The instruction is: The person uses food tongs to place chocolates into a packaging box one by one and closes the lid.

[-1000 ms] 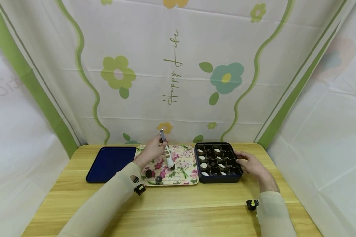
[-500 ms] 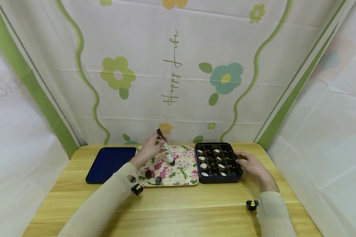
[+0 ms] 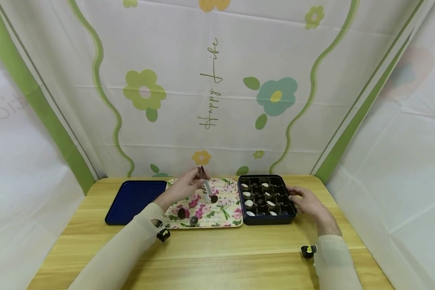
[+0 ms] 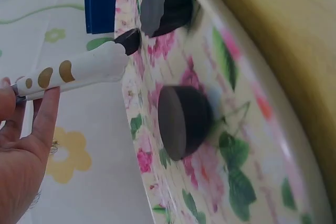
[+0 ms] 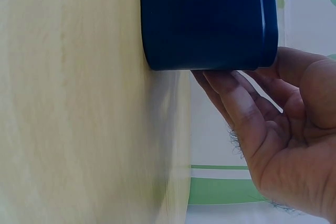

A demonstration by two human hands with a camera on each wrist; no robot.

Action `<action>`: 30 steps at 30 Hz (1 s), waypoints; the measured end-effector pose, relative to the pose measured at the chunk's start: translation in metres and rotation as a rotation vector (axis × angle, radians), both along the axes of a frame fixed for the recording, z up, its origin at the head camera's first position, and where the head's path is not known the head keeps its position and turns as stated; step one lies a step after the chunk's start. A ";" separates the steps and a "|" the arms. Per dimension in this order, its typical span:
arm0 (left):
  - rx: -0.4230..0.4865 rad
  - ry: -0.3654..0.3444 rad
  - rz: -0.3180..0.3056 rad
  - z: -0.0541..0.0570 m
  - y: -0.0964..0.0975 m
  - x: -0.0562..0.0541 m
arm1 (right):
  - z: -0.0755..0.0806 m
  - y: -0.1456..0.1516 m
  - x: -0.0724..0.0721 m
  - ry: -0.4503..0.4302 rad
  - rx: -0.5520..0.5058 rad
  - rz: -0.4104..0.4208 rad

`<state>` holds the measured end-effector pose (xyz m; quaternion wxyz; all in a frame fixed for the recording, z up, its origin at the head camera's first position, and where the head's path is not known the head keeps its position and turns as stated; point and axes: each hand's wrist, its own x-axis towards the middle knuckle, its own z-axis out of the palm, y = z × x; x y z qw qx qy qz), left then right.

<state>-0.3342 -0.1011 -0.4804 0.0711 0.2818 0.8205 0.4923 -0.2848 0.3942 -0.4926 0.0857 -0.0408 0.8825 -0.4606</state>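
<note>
My left hand [image 3: 186, 184] grips a pair of tongs [image 4: 73, 72] with white, brown-spotted ends. Their tips point down to a dark chocolate [image 3: 214, 199] on the flowered tray [image 3: 224, 219], right at its surface. Two more dark, cup-shaped chocolates stand nearer the tray's front edge, one at the left [image 3: 181, 213] and a second chocolate [image 4: 184, 121] closer to the left wrist camera. At the right, my right hand [image 3: 306, 203] rests its fingertips against the side of a dark blue box [image 5: 210, 19], with the thumb up by the rim.
Inside the box, a black divided insert [image 3: 258, 191] has white and dark pieces in several compartments. Left of the tray lies a flat blue lid [image 3: 137, 197], partly behind the left forearm. A printed curtain [image 3: 181, 133] hangs right behind the wooden table [image 3: 217, 257].
The tongs have turned in my left hand, and their upper end has shifted right and down over the last half second. Their tips moved slightly to the right. My right hand has stayed put.
</note>
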 end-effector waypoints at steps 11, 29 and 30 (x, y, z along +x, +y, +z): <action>-0.060 0.069 0.060 0.002 0.024 0.009 | 0.000 0.001 0.000 0.002 -0.014 -0.006; -0.193 0.505 -0.341 -0.019 0.011 0.024 | -0.001 0.000 0.001 0.022 0.004 0.003; -0.191 0.497 -0.344 -0.020 0.008 0.025 | -0.001 0.000 0.001 0.024 0.002 0.003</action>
